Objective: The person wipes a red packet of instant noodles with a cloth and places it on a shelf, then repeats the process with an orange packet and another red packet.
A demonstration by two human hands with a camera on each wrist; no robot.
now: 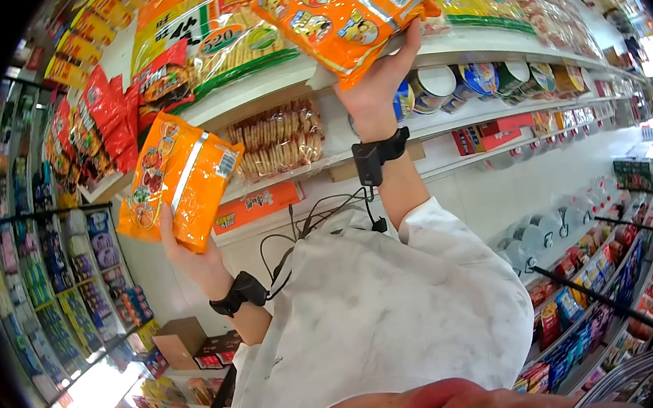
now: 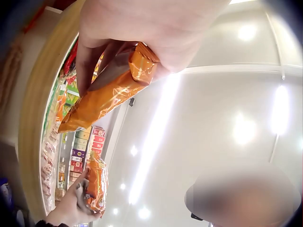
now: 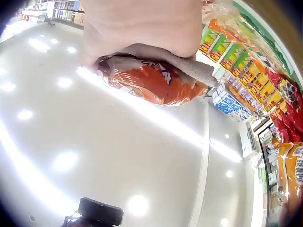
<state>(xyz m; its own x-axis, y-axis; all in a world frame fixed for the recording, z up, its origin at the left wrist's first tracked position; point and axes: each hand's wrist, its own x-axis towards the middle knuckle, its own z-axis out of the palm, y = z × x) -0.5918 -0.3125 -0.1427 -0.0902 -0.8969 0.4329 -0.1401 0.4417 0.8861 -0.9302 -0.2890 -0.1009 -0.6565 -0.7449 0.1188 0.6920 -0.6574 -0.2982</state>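
My left hand [image 1: 194, 264] grips the lower edge of an orange food packet [image 1: 177, 178] with a silver stripe and a barcode. In the left wrist view this packet [image 2: 106, 101] is seen edge-on between fingers and thumb. Higher up and to the right, my right hand [image 1: 384, 86] holds a larger-looking orange packet [image 1: 345, 16] with round cartoon pictures, in front of the upper shelf. A grey cloth [image 3: 184, 64] is tucked between the right palm and that packet [image 3: 156, 85]. Part of the right fingers is hidden behind the packet.
A white shelf [image 1: 255, 94] carries big clear bags of snack sticks [image 1: 250, 43] and red packets [image 1: 105, 118]. Below stand bowl-shaped tubs [image 1: 478, 78] and a bag of wrapped sticks [image 1: 278, 142]. Cables [image 1: 320, 220] hang by the torso. Stocked racks [image 1: 54, 282] flank both sides.
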